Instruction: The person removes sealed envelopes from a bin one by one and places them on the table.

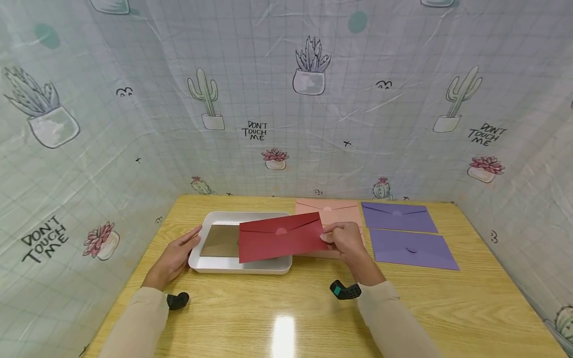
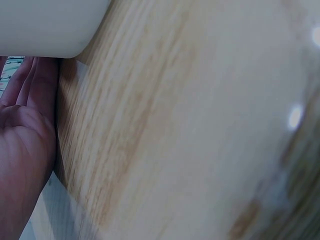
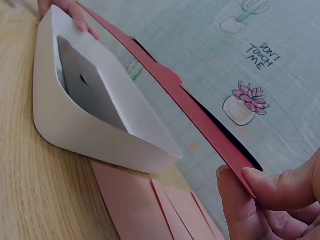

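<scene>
A red envelope is held up at a tilt over the right part of a white tray. My right hand pinches its right end between thumb and fingers; the right wrist view shows the envelope edge-on above the tray. Inside the tray lies a brown envelope, partly covered by the red one in the head view. At the tray's left end, my left hand holds the rim. Its fingers run behind the tray corner in the left wrist view.
Pink envelopes lie right of the tray, partly hidden by the red envelope and right hand. Farther right are two purple envelopes, one behind and one nearer. A patterned curtain surrounds the wooden table.
</scene>
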`<state>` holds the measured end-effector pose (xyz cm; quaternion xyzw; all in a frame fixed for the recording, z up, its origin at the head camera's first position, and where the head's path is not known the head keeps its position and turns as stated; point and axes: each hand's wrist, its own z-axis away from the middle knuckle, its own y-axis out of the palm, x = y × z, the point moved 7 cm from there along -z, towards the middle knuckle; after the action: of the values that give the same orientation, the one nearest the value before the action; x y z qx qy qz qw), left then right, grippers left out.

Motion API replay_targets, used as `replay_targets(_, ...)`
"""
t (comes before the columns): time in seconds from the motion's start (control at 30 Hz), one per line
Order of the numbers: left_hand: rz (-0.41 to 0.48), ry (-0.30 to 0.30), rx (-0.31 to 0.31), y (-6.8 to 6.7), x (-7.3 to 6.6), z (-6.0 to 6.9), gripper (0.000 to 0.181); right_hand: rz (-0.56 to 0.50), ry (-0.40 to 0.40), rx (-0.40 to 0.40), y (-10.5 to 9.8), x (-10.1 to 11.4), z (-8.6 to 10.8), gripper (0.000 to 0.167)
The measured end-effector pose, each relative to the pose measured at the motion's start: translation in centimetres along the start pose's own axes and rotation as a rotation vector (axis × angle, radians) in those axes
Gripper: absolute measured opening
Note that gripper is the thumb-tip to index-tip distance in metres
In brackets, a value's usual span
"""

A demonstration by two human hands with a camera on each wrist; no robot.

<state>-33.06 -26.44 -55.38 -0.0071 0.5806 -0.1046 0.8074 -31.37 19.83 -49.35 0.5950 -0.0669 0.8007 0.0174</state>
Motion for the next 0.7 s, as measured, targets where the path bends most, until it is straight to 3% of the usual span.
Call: replay_targets(0.7, -0.009, -0.01, 0.016, -0.4, -0.4, -0.4, 0.06, -0.005, 0.02, 0.006, -3.5, 0.8, 0.6, 0.027)
